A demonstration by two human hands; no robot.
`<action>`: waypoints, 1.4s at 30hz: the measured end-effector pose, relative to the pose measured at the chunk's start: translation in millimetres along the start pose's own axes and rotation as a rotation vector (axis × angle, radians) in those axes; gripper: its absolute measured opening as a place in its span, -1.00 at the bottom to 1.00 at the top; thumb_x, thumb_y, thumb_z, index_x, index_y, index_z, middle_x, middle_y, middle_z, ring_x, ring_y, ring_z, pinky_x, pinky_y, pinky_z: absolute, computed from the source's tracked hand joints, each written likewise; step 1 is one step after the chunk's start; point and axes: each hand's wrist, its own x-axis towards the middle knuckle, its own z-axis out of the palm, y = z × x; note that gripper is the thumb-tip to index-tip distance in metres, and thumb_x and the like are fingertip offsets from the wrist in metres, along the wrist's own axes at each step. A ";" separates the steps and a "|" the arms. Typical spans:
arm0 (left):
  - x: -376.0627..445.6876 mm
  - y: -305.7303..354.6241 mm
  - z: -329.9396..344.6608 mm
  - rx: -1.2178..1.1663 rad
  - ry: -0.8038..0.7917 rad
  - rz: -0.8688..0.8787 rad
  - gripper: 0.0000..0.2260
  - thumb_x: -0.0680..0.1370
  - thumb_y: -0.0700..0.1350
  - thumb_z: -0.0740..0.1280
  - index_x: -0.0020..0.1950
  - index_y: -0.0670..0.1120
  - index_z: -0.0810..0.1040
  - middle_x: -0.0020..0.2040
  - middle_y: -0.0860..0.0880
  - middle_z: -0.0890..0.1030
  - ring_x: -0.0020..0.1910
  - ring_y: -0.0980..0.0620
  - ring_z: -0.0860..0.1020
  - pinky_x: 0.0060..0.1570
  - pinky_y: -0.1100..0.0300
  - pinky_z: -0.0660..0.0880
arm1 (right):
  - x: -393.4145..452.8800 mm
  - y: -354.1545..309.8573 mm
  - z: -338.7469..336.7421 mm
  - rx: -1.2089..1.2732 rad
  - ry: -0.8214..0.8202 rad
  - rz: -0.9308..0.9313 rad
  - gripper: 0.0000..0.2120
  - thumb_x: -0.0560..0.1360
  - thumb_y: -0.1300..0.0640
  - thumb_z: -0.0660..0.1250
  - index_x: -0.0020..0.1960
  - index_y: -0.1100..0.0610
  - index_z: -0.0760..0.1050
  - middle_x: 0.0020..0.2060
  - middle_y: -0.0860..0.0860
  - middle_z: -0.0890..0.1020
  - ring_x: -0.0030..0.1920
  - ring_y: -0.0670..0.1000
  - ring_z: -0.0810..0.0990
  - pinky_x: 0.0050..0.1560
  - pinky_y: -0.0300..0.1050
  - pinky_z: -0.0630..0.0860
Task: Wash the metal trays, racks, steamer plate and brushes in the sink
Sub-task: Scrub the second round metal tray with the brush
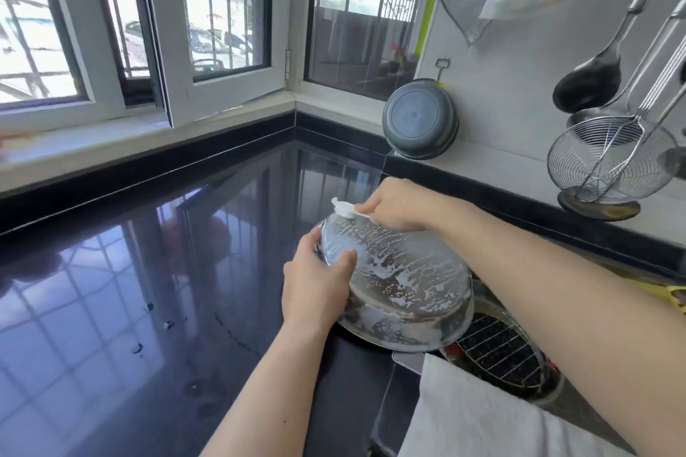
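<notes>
A round metal tray is held upside down and tilted over the sink's left edge, its underside streaked with white soap foam. My left hand grips its left rim, thumb on the foamy bottom. My right hand holds a white cloth against the tray's far rim. Below the tray, a round wire rack lies in the sink on other metal pieces that are mostly hidden.
A glossy black countertop with a few water drops spreads to the left. A dark pan leans on the wall ledge. A ladle and wire skimmer hang at right. Windows run along the back.
</notes>
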 end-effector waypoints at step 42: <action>-3.9 8.2 -3.4 -0.019 0.012 0.031 -0.43 0.53 0.03 0.44 0.54 0.10 0.39 0.19 0.20 0.53 0.13 0.14 0.52 -0.02 0.21 0.40 | -17.3 102.3 12.7 0.046 0.085 0.202 -0.61 0.66 0.18 0.13 0.39 -0.01 0.55 0.23 0.18 0.61 0.20 0.20 0.57 0.22 0.01 0.49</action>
